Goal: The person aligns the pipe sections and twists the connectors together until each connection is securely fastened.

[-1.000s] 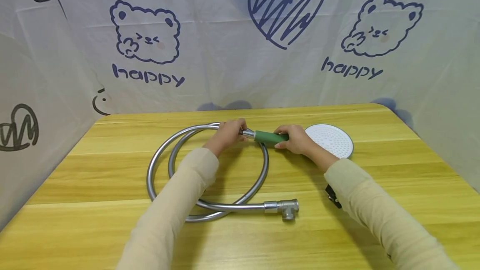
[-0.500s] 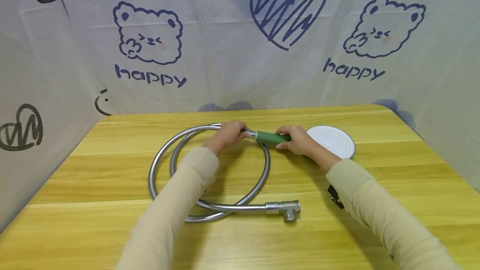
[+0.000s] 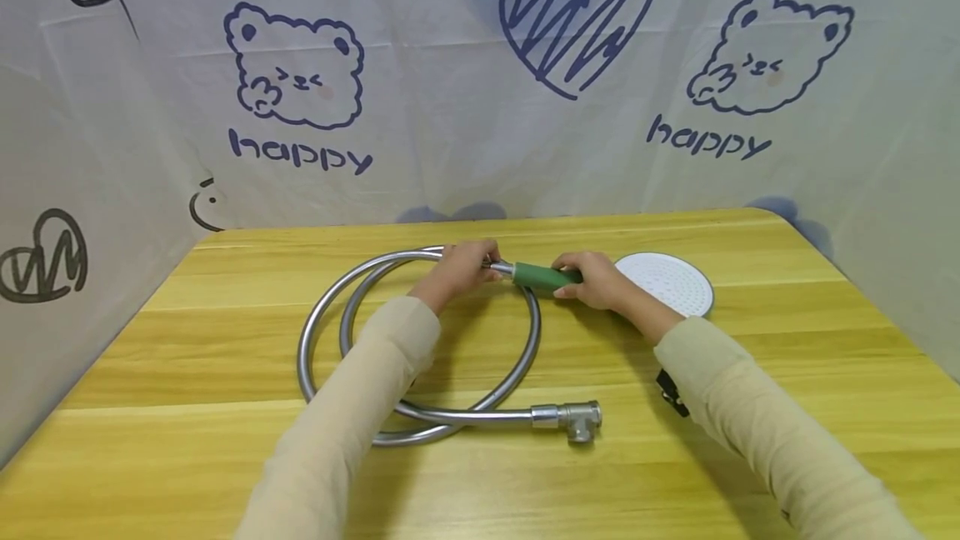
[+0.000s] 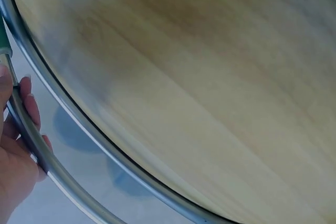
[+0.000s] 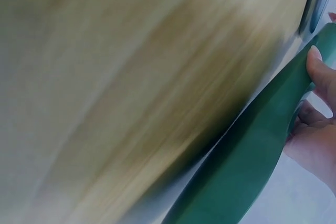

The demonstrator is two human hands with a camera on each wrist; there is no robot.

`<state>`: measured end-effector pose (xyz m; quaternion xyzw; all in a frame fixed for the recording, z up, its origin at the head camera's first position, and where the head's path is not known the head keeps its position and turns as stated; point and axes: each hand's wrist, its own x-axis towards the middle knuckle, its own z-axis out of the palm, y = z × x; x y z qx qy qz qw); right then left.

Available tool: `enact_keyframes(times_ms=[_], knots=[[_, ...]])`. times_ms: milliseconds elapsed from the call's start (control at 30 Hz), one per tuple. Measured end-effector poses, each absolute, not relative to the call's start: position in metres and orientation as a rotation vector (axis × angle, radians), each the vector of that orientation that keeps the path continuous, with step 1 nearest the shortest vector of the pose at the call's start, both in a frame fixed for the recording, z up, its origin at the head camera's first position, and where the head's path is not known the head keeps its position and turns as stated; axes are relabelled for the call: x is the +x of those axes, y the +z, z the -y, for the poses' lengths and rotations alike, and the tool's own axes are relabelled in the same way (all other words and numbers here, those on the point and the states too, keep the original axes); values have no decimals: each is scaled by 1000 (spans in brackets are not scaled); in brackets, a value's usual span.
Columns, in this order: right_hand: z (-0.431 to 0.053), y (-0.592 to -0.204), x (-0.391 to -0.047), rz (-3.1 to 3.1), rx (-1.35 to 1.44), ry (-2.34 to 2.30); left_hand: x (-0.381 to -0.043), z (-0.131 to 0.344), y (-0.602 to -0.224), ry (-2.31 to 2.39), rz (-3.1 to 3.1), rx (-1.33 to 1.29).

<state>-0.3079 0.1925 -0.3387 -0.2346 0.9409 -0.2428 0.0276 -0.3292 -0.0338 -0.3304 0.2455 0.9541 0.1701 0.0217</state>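
Observation:
A shower head with a green handle (image 3: 538, 276) and a round white spray face (image 3: 667, 282) lies toward the back of the table. My right hand (image 3: 592, 280) grips the handle partway along, its thumb along the green side in the right wrist view. Just left of the handle, my left hand (image 3: 463, 265) holds the end of a grey metal shower hose (image 4: 58, 171), fingers wrapped around it. The hose's metal fitting meets the handle's narrow end. In the head view the left fingers partly cover that joint, and my right forearm overlaps the spray face.
The hose lies in loops (image 3: 307, 340) on the wooden table (image 3: 675, 473). Its other end carries a chrome angle valve (image 3: 580, 420) near the middle front. A black wrist strap piece (image 3: 671, 394) shows under the right sleeve. A white cloth with drawings hangs behind the table.
Both hands stay nearly in place on the hose and the handle. The left fingers shift slightly around the hose end; the whole scene moves a little with the head.

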Motion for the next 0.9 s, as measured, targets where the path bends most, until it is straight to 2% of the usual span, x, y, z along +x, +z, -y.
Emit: enact_keyframes(times_ms=[900], knots=[[-193,-331,-308,-2919,-721,-720,-328,37,-324,599,-2889,832]])
